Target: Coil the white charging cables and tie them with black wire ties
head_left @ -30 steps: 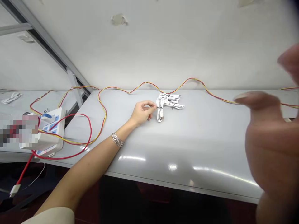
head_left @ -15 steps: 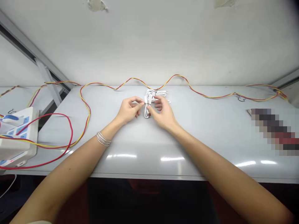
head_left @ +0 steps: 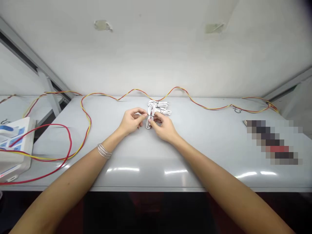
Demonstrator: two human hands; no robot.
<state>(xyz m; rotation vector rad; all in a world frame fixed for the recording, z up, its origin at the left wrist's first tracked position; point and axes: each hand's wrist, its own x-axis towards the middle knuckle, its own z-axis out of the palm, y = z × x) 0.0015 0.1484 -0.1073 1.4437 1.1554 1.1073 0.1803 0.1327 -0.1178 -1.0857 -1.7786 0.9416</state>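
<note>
Between my hands a coiled white cable [head_left: 151,111] stands nearly upright, with a black twist tie [head_left: 150,115] around its middle. My left hand [head_left: 133,120] pinches the tie's end at the cable's left side, thumb against forefinger. On the right, my right hand [head_left: 162,126] grips the coil between thumb and fingers, and part of the cable is hidden by them. Just behind lie more bundled white cables [head_left: 162,104], also tied in black and partly covered by the held coil and my right hand.
A red and yellow twisted wire [head_left: 207,108] runs along the back of the grey table [head_left: 207,139]. At left sits a white power strip [head_left: 18,139] with blue sockets and a looping red wire [head_left: 69,136]. A blurred-out object [head_left: 273,141] lies at right.
The camera view has shifted, so the scene sits lower and slightly left. More of the cable bundles behind the held coil now shows. Both hands keep their hold at the tie and coil.
</note>
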